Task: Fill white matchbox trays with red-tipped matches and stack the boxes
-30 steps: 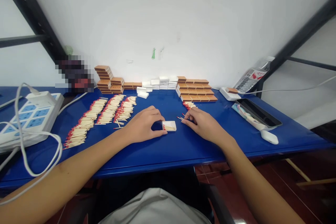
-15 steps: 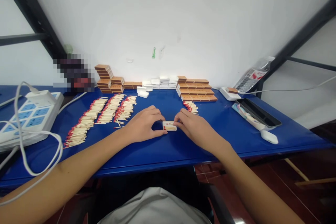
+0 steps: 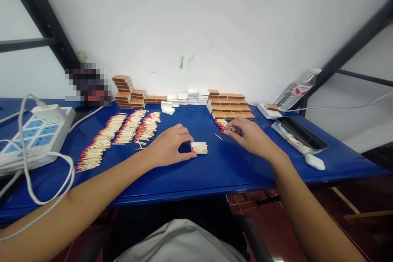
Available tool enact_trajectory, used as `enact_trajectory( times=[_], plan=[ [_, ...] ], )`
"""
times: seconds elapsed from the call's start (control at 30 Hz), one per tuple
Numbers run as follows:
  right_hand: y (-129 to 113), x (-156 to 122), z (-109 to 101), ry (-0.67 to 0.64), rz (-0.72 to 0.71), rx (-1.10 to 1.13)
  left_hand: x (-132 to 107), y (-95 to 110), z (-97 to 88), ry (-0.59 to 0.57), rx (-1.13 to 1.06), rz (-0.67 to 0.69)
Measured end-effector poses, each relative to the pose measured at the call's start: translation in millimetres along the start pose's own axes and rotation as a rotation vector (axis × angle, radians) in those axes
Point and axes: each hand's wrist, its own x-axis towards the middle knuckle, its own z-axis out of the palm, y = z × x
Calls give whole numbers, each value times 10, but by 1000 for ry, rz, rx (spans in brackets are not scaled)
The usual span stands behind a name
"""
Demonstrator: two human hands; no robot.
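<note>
A small white matchbox tray (image 3: 201, 146) with some red-tipped matches in it rests on the table in front of me. My left hand (image 3: 172, 146) grips the tray's left end between thumb and fingers. Farther right, my right hand (image 3: 247, 136) is at the small match pile (image 3: 220, 123), its thumb and forefinger pinched on matches there; how many is hidden. One loose match (image 3: 217, 136) lies just left of those fingertips.
Three long rows of matches (image 3: 102, 141) lie on the left. Along the wall stand brown matchboxes (image 3: 231, 106) and white trays (image 3: 193, 96). A power strip (image 3: 39, 135) with looped cable is far left; a phone (image 3: 301, 133) and a bottle (image 3: 297, 90) are right.
My right hand has left the tray and moved right and away from me to the small match pile. A single match now lies apart from that pile. My left hand stays on the tray.
</note>
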Motion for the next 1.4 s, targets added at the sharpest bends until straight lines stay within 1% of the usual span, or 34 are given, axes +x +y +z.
enact_trajectory(
  times=[0.1, 0.17, 0.27, 0.4, 0.5, 0.57, 0.67, 0.77, 0.97, 1.27, 1.33, 1.4],
  plan=[
    [118, 12, 79, -67, 45, 76, 4, 1, -1, -4, -7, -3],
    [109, 20, 159, -98, 68, 104, 4, 2, -1, -6, -10, -2],
    [103, 32, 213, -137, 51, 74, 3, -2, 2, -1, -6, -1],
    [271, -4, 131, -95, 77, -11, 2, -6, 4, -1, -3, -2],
    [411, -58, 74, -75, 119, -27, 4, -3, 1, -10, -11, -5],
    [445, -82, 66, -64, 122, -26, 3, -5, -1, -10, -14, -6],
    [425, -89, 79, -40, 112, -24, 2, -8, -1, -10, -15, -11],
    [401, -83, 87, -44, 110, -14, 3, -4, -5, -13, -20, -11],
    [415, -84, 80, -24, 89, -27, 4, 8, -17, -12, -8, -7],
    [440, -84, 101, -38, 68, -26, 5, 10, -17, -15, -17, -14],
    [405, -87, 99, -44, 49, -33, 4, 11, -19, -16, -16, -15],
    [321, -89, 94, -44, 15, -50, 2, 9, -16, -14, -10, -12]
  ],
)
